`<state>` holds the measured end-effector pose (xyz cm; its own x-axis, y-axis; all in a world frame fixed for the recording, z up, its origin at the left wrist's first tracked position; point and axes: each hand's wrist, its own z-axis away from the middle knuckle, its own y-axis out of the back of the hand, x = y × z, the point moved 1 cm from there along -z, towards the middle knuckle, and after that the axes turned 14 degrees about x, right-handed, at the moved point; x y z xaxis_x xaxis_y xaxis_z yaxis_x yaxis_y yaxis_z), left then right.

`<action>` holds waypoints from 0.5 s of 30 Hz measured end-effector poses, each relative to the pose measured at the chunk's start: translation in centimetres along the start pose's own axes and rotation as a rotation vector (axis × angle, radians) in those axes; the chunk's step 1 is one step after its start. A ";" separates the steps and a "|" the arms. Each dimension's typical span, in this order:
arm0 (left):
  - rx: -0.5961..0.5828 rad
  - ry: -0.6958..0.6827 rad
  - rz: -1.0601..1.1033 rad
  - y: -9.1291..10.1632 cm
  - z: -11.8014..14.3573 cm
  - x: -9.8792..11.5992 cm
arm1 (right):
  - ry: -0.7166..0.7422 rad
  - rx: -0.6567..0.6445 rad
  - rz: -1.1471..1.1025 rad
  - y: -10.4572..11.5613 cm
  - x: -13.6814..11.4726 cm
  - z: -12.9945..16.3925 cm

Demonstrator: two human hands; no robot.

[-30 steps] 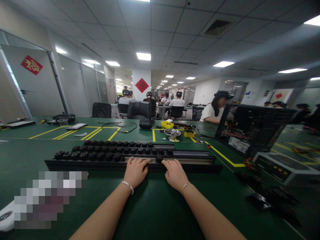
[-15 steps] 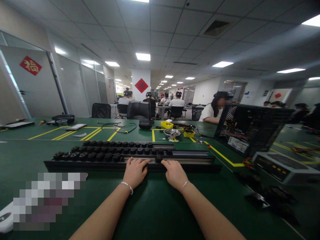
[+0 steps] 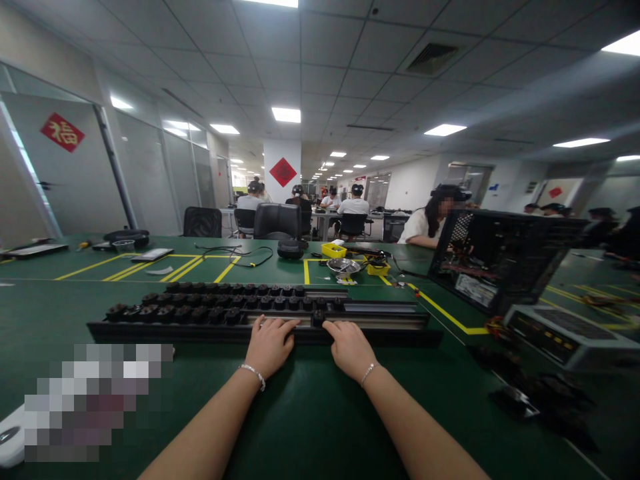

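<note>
Left hand and right hand (fingers loosely spread, gripping nothing visible) rest on the black slotted rack, frame centre, flanking 1 knob-like part, probably to steady the rack.

Forearms bare, reaching forward from bottom edge of view, converging. Wrists nearly straight. Left hand palm down, fingers loosely extended, index finger slanting inward to right, thumb lower beside it. Right hand near left, apart from it, back uppermost, fingers relaxed, slightly bent, index finger pointing inward to left.
</note>
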<state>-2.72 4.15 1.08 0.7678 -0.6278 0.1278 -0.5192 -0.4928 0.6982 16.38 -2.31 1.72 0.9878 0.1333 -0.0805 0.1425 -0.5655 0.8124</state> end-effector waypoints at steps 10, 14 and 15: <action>-0.005 0.006 -0.008 0.0 0.0 -0.1 | 0.009 -0.006 -0.013 0.1 0.2 -0.1; -0.004 0.003 -0.002 -0.1 0.0 -0.1 | 0.013 -0.017 0.009 0.1 0.2 -0.2; -0.003 0.003 -0.001 -0.1 0.0 -0.1 | 0.013 -0.017 0.007 0.1 0.2 -0.2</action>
<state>-2.80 4.25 0.98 0.7691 -0.6260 0.1292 -0.5175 -0.4911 0.7008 16.62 -2.17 1.87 0.9879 0.1398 -0.0670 0.1340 -0.5526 0.8226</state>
